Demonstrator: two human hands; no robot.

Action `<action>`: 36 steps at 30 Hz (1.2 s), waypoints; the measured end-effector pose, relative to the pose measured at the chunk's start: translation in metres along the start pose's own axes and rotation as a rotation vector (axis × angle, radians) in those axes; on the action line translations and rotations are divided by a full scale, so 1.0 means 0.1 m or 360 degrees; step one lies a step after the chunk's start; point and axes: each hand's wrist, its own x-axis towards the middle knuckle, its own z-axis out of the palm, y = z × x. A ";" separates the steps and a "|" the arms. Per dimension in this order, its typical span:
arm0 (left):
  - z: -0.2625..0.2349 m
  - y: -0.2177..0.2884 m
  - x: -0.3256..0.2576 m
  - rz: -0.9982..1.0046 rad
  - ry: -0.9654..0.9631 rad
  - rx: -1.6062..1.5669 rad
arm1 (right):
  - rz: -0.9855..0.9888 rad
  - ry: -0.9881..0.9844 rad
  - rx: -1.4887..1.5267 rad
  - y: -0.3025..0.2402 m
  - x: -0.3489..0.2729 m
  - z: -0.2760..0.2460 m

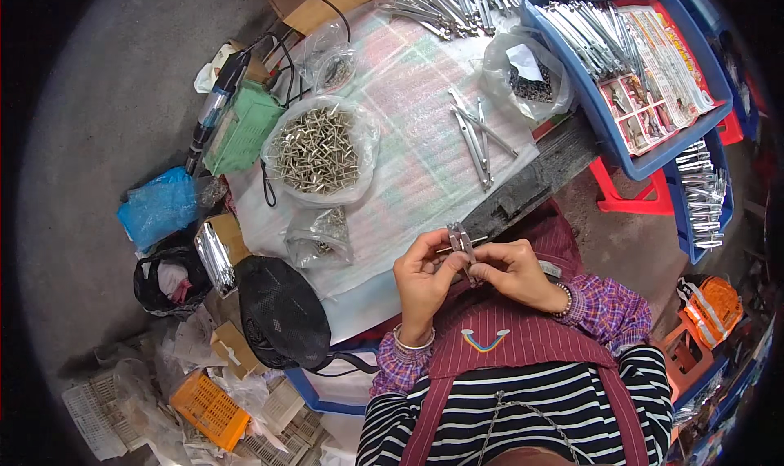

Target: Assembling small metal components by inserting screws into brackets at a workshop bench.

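Note:
Both hands meet over my apron at the table's near edge. My left hand point(423, 276) and my right hand point(514, 275) pinch a small shiny metal strip-like part point(459, 239) between thumbs and fingers. A thin rod-like piece sticks out beside it, its kind too small to make out. Farther off on the table lie a few loose silvery metal strips point(472, 149). Left of them, an open plastic bag point(369, 160) holds many small T-shaped metal pins point(317, 149). Beyond the strips stands a clear bag of small dark parts point(531, 84).
Metal strips point(457, 7) are heaped at the table's far end. At right, a blue crate point(633, 165) of strips and packaging stands near a red stool point(633, 195). A power screwdriver point(216, 98), green basket point(245, 131) and black mesh cap point(282, 312) are at left.

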 end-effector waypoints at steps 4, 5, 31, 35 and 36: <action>-0.01 0.00 0.00 -0.0012 -0.0008 -0.0033 | -0.0035 0.0017 -0.0029 -0.02 0.00 0.02; 0.00 0.01 0.00 -0.0014 -0.0010 -0.0034 | -0.0034 0.0020 -0.0030 -0.01 0.00 0.02; 0.02 0.05 0.06 -0.0054 0.0007 0.0236 | -0.0089 -0.0030 -0.0203 0.05 0.02 -0.03; 0.03 0.13 0.04 0.0044 0.0028 0.0202 | 0.0171 -0.0204 0.0161 -0.01 0.02 -0.04; -0.02 0.07 0.06 0.0112 -0.0021 0.0275 | 0.0256 -0.0254 0.0312 -0.03 0.02 -0.04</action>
